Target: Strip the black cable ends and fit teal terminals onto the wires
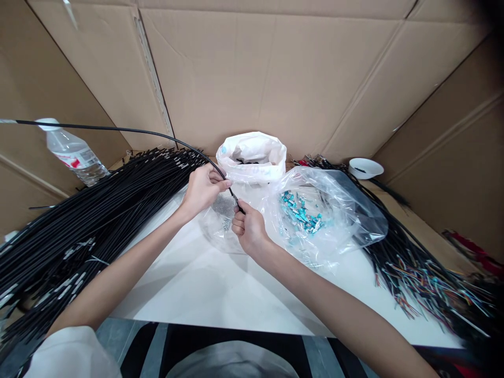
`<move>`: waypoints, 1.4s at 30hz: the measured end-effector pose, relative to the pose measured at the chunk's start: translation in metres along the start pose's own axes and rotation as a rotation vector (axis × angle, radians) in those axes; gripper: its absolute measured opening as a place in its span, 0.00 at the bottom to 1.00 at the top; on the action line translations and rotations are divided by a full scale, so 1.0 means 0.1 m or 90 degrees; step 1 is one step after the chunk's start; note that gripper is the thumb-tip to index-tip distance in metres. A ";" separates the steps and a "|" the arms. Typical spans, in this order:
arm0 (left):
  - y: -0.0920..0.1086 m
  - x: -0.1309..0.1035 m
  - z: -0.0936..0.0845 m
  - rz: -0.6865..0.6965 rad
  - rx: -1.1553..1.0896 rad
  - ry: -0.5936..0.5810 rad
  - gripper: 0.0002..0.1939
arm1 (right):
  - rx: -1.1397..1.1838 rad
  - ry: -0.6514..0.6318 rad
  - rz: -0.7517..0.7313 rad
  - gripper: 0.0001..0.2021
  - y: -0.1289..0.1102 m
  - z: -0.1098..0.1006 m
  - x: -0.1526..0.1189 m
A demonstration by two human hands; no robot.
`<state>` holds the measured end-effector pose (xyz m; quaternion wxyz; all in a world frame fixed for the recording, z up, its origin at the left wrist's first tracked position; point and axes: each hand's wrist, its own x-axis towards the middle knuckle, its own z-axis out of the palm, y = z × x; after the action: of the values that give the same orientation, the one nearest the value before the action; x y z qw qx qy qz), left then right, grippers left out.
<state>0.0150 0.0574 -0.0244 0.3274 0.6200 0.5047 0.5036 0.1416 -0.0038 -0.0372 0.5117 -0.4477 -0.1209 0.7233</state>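
Observation:
A long black cable [145, 131] arches in from the left edge of the head view and runs down through the fingers of my left hand [205, 189]. That hand is closed on it near its end, thumb and fingers pinching. Just below, my right hand [251, 228] is closed around a small black piece [241, 210] that meets the cable's tip. A bit of metal shows between the two; the fingers hide most of the piece, so its exact kind is unclear. Beneath my hands lies a clear plastic bag [214, 223] with small metal parts.
Left lies a heap of black cables [98, 210], with a water bottle [76, 152] behind it. A white bag [252, 173] stands ahead. Rightward are a clear bag of teal-and-metal parts [301, 212], a white bowl [366, 167] and cables with coloured wire ends [417, 283]. Cardboard walls [275, 73] surround the table.

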 end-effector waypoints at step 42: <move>0.11 -0.87 0.12 -0.067 -0.292 0.221 0.23 | -0.146 -0.153 -0.138 0.15 -0.23 -0.34 0.06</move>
<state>0.0309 -0.0276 -0.0432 0.3933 0.4073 0.4574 0.6857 0.1817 0.0016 -0.0452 0.5142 -0.3979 -0.3100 0.6936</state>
